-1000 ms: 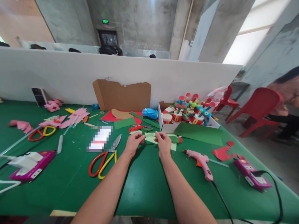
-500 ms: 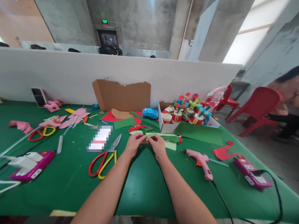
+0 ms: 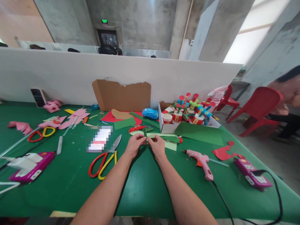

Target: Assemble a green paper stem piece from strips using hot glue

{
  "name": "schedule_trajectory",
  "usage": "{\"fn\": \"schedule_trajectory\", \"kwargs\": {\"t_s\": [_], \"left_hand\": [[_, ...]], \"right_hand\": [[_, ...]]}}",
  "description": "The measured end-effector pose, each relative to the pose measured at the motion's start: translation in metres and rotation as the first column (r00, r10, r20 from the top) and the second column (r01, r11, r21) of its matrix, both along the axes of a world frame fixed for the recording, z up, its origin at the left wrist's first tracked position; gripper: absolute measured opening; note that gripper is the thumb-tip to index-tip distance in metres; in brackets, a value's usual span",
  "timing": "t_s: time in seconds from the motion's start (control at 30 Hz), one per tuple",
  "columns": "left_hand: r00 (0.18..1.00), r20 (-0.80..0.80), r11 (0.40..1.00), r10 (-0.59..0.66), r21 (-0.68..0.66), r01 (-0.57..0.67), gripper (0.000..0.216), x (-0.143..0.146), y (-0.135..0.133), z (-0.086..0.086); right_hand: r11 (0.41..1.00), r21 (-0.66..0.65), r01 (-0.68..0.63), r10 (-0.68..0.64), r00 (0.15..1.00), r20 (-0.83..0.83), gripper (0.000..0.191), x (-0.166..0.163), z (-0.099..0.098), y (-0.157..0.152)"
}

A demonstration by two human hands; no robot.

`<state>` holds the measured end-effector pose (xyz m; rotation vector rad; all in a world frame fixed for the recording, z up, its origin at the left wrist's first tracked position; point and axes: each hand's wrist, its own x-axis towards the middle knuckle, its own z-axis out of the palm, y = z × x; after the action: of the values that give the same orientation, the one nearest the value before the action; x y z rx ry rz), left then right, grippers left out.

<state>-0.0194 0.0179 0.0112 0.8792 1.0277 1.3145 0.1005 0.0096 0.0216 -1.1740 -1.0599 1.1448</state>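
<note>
My left hand (image 3: 135,145) and my right hand (image 3: 157,146) meet over the middle of the table, fingertips pinched close together. Between them a narrow dark green paper strip (image 3: 145,132) sticks up, gripped by both hands; its lower end is hidden by the fingers. Just behind the hands lie a folded green paper spring (image 3: 148,128), a red-handled tool (image 3: 137,128) and light green paper strips (image 3: 170,135). Left of my left forearm rest large scissors (image 3: 109,157) with one red and one yellow handle. To the right lies a pink glue gun (image 3: 201,161) with its cord.
A white box (image 3: 168,128) of red cups with paper-spring figures stands at the back right. Purple power strips (image 3: 252,173) lie at both sides. Pink paper scraps (image 3: 76,118), smaller scissors (image 3: 42,134) and a phone (image 3: 38,97) are at the left. A person (image 3: 286,100) sits beyond a red chair (image 3: 261,107).
The dark green strip between my fingertips stands a little more upright and shows longer. Both hands stay in nearly the same place.
</note>
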Motion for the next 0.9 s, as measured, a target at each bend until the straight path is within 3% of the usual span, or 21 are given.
{"fn": "schedule_trajectory", "kwargs": {"t_s": [0.1, 0.23, 0.6, 0.9], "left_hand": [[0.997, 0.080, 1.000, 0.004, 0.000, -0.004, 0.033, -0.001, -0.001, 0.004], [0.990, 0.136, 0.999, -0.044, 0.015, 0.043, 0.034, 0.000, -0.003, 0.009], [0.983, 0.158, 0.995, -0.095, -0.010, 0.098, 0.036, 0.000, -0.006, 0.012], [0.985, 0.165, 0.998, -0.053, -0.035, 0.059, 0.037, 0.003, -0.005, 0.008]], "right_hand": [[0.996, -0.057, -0.075, 0.061, 0.975, -0.214, 0.016, 0.003, 0.001, 0.003], [0.982, -0.157, -0.101, 0.019, 0.890, -0.455, 0.024, 0.006, 0.002, 0.004], [0.958, -0.149, -0.246, 0.140, 0.852, -0.505, 0.034, 0.003, 0.005, -0.002], [0.979, -0.121, -0.161, 0.080, 0.860, -0.503, 0.035, -0.006, 0.000, -0.002]]}}
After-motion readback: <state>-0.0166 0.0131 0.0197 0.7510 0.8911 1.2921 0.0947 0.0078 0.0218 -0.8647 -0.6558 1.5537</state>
